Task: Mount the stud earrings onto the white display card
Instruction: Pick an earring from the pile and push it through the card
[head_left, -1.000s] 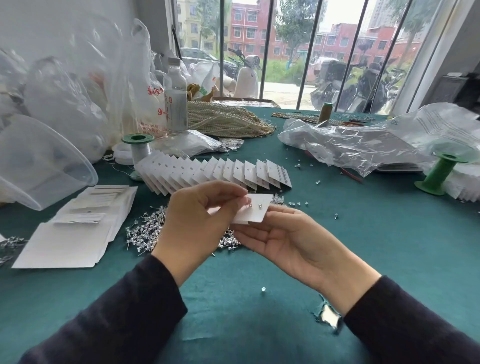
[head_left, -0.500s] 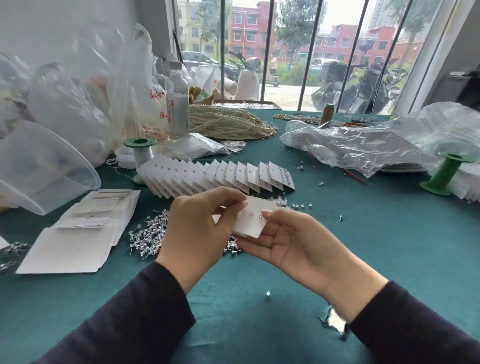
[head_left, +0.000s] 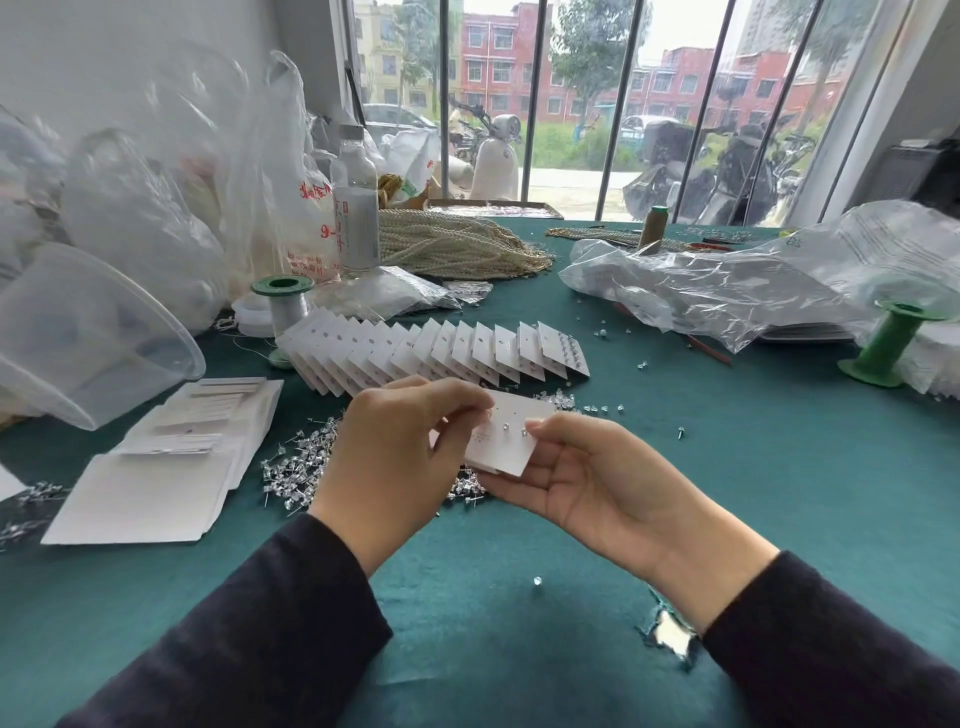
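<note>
A small white display card (head_left: 506, 441) is held above the green table between both hands. My right hand (head_left: 587, 478) cradles it from below, palm up, with the thumb pinching its right edge. My left hand (head_left: 400, 447) has its fingers curled at the card's upper left corner, fingertips pinched against it; whether a stud sits between them is hidden. Two stud earrings (head_left: 514, 429) show on the card's face. A heap of loose silver studs (head_left: 301, 467) lies on the table under and left of my left hand.
A fanned row of filled cards (head_left: 441, 348) lies just beyond the hands. Blank card stacks (head_left: 171, 457) lie at the left, beside a clear plastic tub (head_left: 78, 332). Plastic bags (head_left: 727, 291), green spools (head_left: 883, 348) and pearl strands (head_left: 457, 249) crowd the back. A torn spot (head_left: 667, 631) marks the cloth.
The card tilted so its face turns more toward me, and two studs now show on it. Both hands stayed in about the same place.
</note>
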